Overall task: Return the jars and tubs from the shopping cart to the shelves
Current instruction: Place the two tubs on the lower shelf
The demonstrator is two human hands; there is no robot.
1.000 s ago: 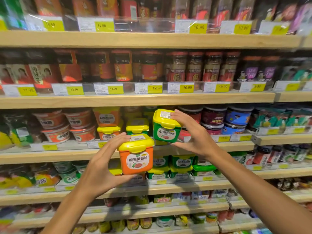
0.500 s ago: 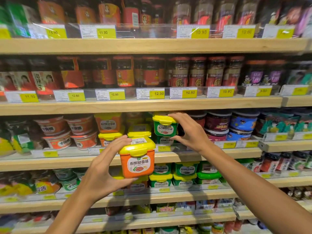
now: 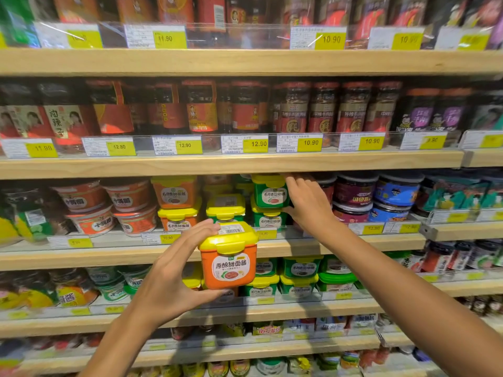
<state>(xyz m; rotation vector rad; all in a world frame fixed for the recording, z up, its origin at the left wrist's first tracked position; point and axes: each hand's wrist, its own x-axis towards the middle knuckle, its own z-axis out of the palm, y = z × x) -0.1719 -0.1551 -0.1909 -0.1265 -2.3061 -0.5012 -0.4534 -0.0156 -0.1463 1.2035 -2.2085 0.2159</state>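
The orange tub [image 3: 229, 263] reads 原酿甜面酱 on its white label. The green tub [image 3: 270, 192] on the shelf reads 6月香豆瓣酱 — partly blurred. Yellow price tags [image 3: 258, 143] on the shelf edge above show 12.80, 12.90, 12.90, 10.90, 10.90. The top shelf's tags [image 3: 330, 39] show 11.90 and 10.90.

We note orange tub [image 3: 230, 263], yellow snap lid, upright, held in front of shelves [image 3: 340, 244]. Green tub [image 3: 270, 192], yellow lid, upright, stacked atop matching green tub [image 3: 268, 218] on third shelf.
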